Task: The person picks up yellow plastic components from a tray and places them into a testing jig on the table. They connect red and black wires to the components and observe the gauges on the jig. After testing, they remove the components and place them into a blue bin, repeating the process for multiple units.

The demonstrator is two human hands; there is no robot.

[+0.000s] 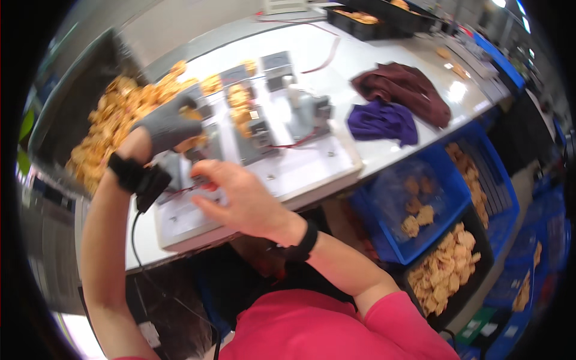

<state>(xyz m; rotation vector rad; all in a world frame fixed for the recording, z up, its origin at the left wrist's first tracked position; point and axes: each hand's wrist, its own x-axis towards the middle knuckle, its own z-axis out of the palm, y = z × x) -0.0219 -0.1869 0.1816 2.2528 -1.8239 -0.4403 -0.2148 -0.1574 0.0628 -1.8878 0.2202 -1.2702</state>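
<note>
Nearest to us is our pink shirt (pixel 324 327), just in front of the white board (pixel 309 171), our landmark. Our bare right hand (pixel 243 195) reaches over the board's front edge; its thumb and forefinger stand apart, around a small red part (pixel 209 186) at the near end of the leftmost fixture, and blur keeps us from telling whether they touch it. That front edge lies close to the table's own edge, with a narrow white margin between it and the grey fixtures (pixel 249 147).

Our left hand (pixel 171 125), in a grey glove, bends over the board's left side at the same fixture. Its fingers curl beside tan pieces (pixel 192 143); we cannot tell whether they pinch one.

To the right of the board, below the tabletop, sit a blue bin (pixel 384 240) with a few pieces in it and a dark crate (pixel 480 252) heaped with more. Left of the board, a black tub (pixel 54 129) tilts, its pieces spilling up to the fixtures and crowding that side.

Right of the board, a strip of white tabletop (pixel 348 84) gives room before the purple cloth (pixel 382 122) and maroon cloth (pixel 414 90). Beyond the board's far side, more white surface runs back to black trays (pixel 390 27).
</note>
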